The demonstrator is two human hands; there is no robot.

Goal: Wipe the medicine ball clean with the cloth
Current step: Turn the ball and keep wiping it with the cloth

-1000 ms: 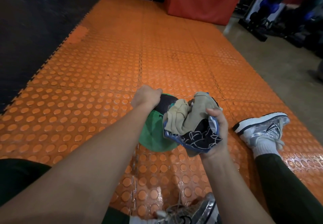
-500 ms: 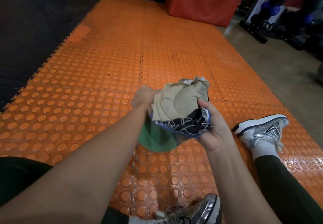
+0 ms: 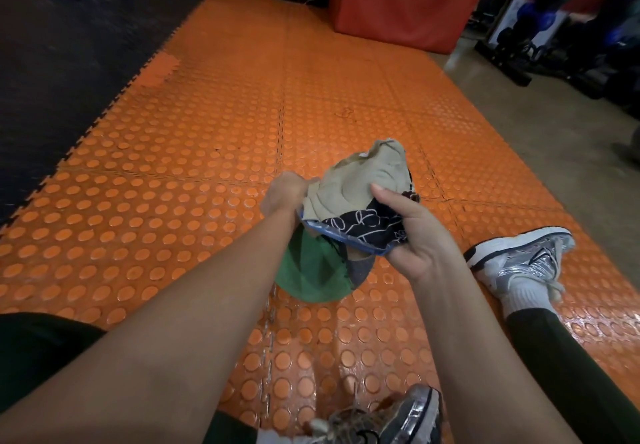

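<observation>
A green and dark grey medicine ball [image 3: 311, 275] sits on the orange studded floor mat [image 3: 194, 166] between my legs. A bunched cloth [image 3: 360, 197], beige on top with a black patterned and blue-edged part, covers the ball's top. My right hand [image 3: 412, 235] grips the cloth from the right, thumb on the beige part. My left hand [image 3: 285, 192] is curled on the ball's far left side, at the cloth's edge; its fingers are hidden behind the cloth.
My two silver trainers [image 3: 523, 260] [image 3: 388, 419] lie on the mat to the right and at the bottom. A red pad [image 3: 405, 0] stands at the back. Dark gym equipment [image 3: 568, 38] stands at the far right on bare concrete. Black matting [image 3: 69, 62] borders the left.
My right hand has pushed the cloth up and away over the top of the ball, then turned so its thumb now lies on top. My left hand stayed on the ball.
</observation>
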